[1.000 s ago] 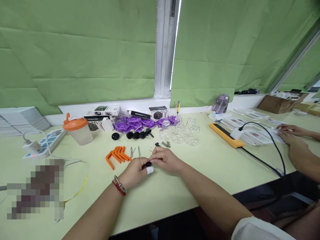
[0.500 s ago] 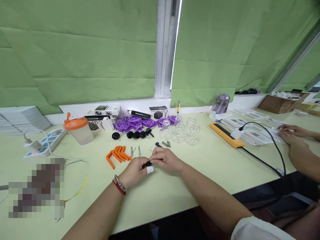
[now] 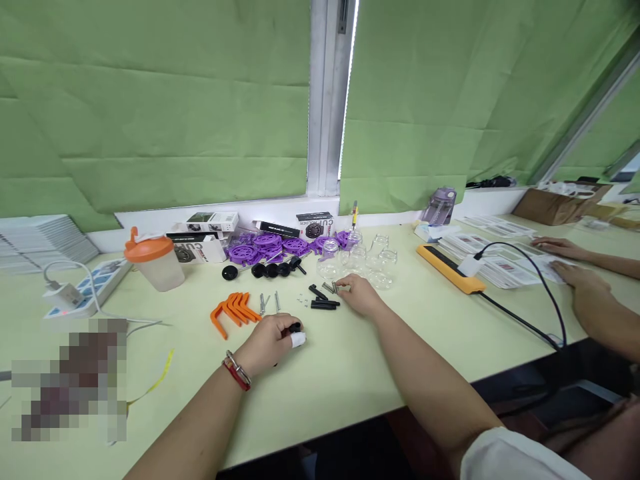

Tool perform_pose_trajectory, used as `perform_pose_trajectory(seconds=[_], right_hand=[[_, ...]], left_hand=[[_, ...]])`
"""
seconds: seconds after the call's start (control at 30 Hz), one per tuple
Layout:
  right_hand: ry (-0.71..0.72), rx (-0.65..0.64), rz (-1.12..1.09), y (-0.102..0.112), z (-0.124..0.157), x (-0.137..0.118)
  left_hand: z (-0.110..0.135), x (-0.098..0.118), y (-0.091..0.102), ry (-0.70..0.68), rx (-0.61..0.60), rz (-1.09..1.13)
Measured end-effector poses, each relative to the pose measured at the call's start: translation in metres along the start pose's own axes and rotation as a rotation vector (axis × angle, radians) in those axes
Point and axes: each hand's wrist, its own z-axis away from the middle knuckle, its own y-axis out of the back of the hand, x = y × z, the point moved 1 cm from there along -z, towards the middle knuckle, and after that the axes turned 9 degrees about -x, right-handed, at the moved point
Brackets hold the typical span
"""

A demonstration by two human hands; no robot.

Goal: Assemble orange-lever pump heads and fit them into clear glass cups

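My left hand (image 3: 269, 341) rests on the pale green table (image 3: 350, 373), fingers curled round a small black part (image 3: 296, 327); one fingertip wears a white wrap. My right hand (image 3: 361, 294) has reached forward to several small metal springs (image 3: 331, 287), its fingertips pinching at them. Two black rod pieces (image 3: 323, 303) lie just left of that hand. Orange hooks (image 3: 234, 309) and a few screws (image 3: 270, 303) lie ahead of my left hand.
Purple wheels (image 3: 260, 248), black knobs (image 3: 273, 270) and clear glass jars (image 3: 357, 261) stand farther back. An orange-lidded cup (image 3: 153, 261) and power strip (image 3: 83, 290) are at left. An orange tool (image 3: 450, 268) with a black cable and another person's hands (image 3: 575, 280) are at right.
My right hand left the left hand and reached forward to the springs. The black rod pieces, hidden before, now show. My left hand stayed put with the black part.
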Motion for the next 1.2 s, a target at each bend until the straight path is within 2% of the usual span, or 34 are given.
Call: perform_pose_trajectory(seconds=[0.13, 0.4, 0.83, 1.03, 1.2], right_hand=[[-0.019, -0.071, 0.108, -0.0027, -0.0012, 0.0041], [-0.070, -0.047, 0.160, -0.0011, 0.0005, -0.0037], [-0.238, -0.043, 0.219, 0.0009, 0.0032, 0.0027], [-0.238, -0.062, 0.246, 0.0025, 0.0039, 0.0031], [-0.183, -0.085, 0.293, 0.0037, 0.0054, 0.0020]], left_hand=[[0.0003, 0.0000, 0.0002, -0.001, 0.009, -0.002], [0.0005, 0.0032, 0.0010, -0.010, 0.012, -0.003], [0.0016, 0.0034, 0.0013, -0.003, 0.016, 0.011], [0.0012, 0.0011, 0.0005, 0.005, 0.007, -0.002], [0.0007, -0.0015, 0.0003, 0.008, -0.009, -0.006]])
